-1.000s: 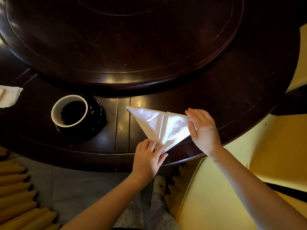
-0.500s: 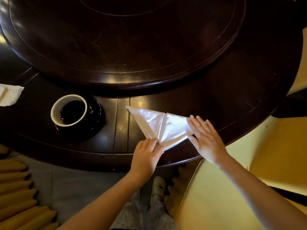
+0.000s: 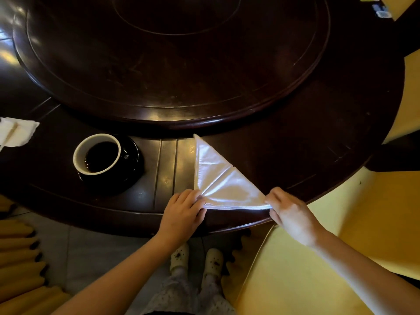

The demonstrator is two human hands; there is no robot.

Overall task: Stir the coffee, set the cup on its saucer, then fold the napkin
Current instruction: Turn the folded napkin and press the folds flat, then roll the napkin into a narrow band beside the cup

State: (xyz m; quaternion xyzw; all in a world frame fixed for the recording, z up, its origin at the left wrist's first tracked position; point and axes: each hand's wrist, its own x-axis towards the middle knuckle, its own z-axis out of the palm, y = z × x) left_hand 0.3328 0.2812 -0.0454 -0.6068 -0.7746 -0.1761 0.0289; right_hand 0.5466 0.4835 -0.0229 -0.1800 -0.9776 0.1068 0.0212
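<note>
A white napkin [image 3: 218,180] folded into a triangle lies on the dark table near its front edge, one tip pointing away from me. My left hand [image 3: 184,212] pinches its near left corner. My right hand [image 3: 288,212] pinches its near right corner, the near edge stretched straight between them. A white cup [image 3: 96,154] of dark coffee stands on a black saucer [image 3: 131,160] to the left of the napkin, apart from both hands.
A large raised turntable [image 3: 172,64] fills the middle of the round wooden table [image 3: 318,151]. A crumpled white tissue [image 3: 18,133] lies at the far left. Yellow chair covers stand to the right and lower left. My feet show below the table edge.
The napkin has turned so that its long edge runs along the table front. My right hand went from lying flat on it to pinching its right corner; my left hand took hold of the left corner.
</note>
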